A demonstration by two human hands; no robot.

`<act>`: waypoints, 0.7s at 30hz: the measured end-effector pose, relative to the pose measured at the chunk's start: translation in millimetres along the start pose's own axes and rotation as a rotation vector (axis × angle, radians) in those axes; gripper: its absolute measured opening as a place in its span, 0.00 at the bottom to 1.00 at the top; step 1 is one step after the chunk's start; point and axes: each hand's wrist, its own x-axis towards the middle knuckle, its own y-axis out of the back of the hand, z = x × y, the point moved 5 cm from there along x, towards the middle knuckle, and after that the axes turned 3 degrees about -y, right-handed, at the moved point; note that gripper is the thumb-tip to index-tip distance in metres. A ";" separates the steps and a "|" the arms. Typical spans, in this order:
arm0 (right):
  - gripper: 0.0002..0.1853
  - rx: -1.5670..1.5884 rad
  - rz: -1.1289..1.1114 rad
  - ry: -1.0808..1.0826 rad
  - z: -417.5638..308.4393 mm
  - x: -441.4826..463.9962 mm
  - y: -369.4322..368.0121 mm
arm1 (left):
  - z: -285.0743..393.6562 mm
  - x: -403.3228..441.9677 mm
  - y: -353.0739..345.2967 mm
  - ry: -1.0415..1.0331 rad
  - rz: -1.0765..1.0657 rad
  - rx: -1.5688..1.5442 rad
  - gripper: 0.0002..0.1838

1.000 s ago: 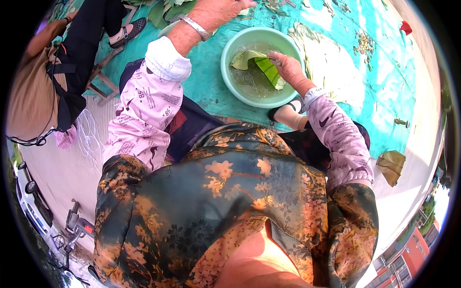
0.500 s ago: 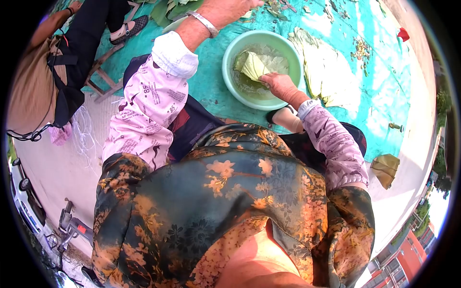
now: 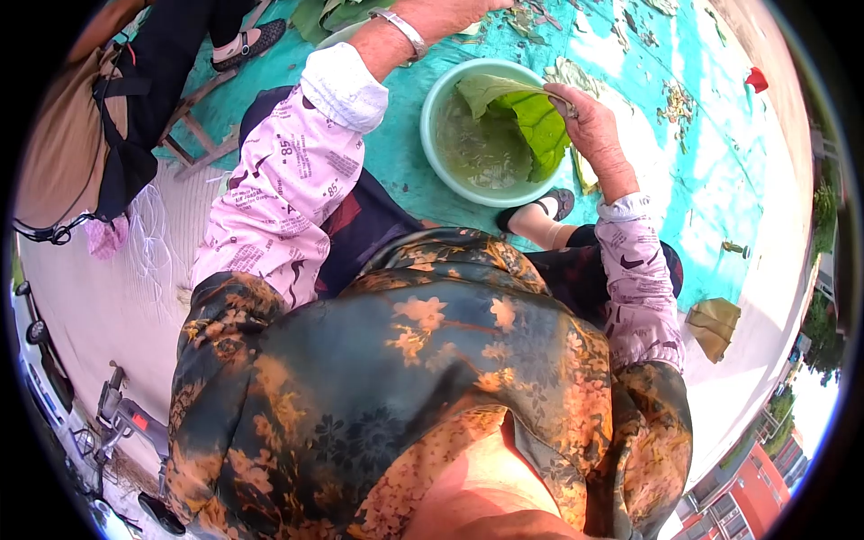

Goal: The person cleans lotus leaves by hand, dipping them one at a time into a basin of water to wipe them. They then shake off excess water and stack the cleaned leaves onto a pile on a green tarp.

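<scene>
In the head view, my right hand (image 3: 589,126) is closed on the edge of a large green leaf (image 3: 540,130), over the right side of a pale green basin (image 3: 432,148). The leaf shows its bright veined face and a folded, paler underside. Cloudy water (image 3: 477,148) stands in the basin. Cut off by the top edge, my left hand (image 3: 450,13) reaches across above the basin; its fingers are mostly hidden. Near my left wrist lie more big green leaves (image 3: 335,20). A pale, wilted leaf (image 3: 578,76) lies flat beside the basin, partly behind my right hand.
A teal ground sheet (image 3: 711,180) carries leaf scraps (image 3: 677,103) and a red piece (image 3: 756,80). Another person's shoe (image 3: 252,43) and a wooden stool (image 3: 191,135) are at left. White string (image 3: 153,247) and a dry brown leaf (image 3: 714,328) lie on the pavement.
My right hand has lifted the leaf up and rightward from the basin's water, and it now hangs open over the rim. My left hand has shifted slightly right and up.
</scene>
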 end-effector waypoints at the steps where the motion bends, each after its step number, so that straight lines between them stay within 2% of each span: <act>1: 0.13 -0.006 0.004 0.016 -3.1 -0.9 1.6 | 0.1 0.2 0.9 0.013 -0.013 0.040 0.07; 4: 0.15 -0.052 -0.071 0.065 -7.6 -7.7 -11.6 | -5.1 3.8 -2.6 -0.013 -0.030 0.068 0.08; 7: 0.14 -0.121 -0.225 0.146 -12.2 -22.7 -52.2 | -3.4 5.5 -3.8 -0.225 0.059 0.177 0.08; 10: 0.12 -0.173 -0.377 0.182 -10.8 -31.5 -78.8 | -0.2 4.7 -3.9 -0.189 0.050 0.058 0.09; 11: 0.12 -0.149 -0.313 0.158 -6.4 -27.1 -72.7 | -4.7 5.8 -4.5 0.034 -0.059 0.072 0.10; 12: 0.11 -0.124 -0.251 0.137 -3.7 -21.6 -60.8 | -1.7 6.9 -4.9 0.046 -0.052 0.052 0.10; 14: 0.10 -0.015 -0.192 -0.162 14.7 -5.0 -22.0 | 0.1 7.5 -8.2 0.084 -0.040 0.024 0.10; 17: 0.10 0.513 0.121 -0.241 64.2 8.7 27.6 | -0.7 10.0 -8.0 -0.054 0.003 0.162 0.10; 18: 0.10 0.573 0.188 -0.316 67.9 8.3 48.6 | -2.7 9.9 -7.7 -0.112 0.019 0.194 0.11; 20: 0.11 0.612 0.278 -0.425 101.2 4.2 62.6 | -6.6 9.1 -9.6 -0.096 0.004 0.203 0.11; 21: 0.11 0.683 0.300 -0.566 107.8 -0.5 67.6 | -7.3 9.5 -10.2 -0.090 -0.005 0.207 0.11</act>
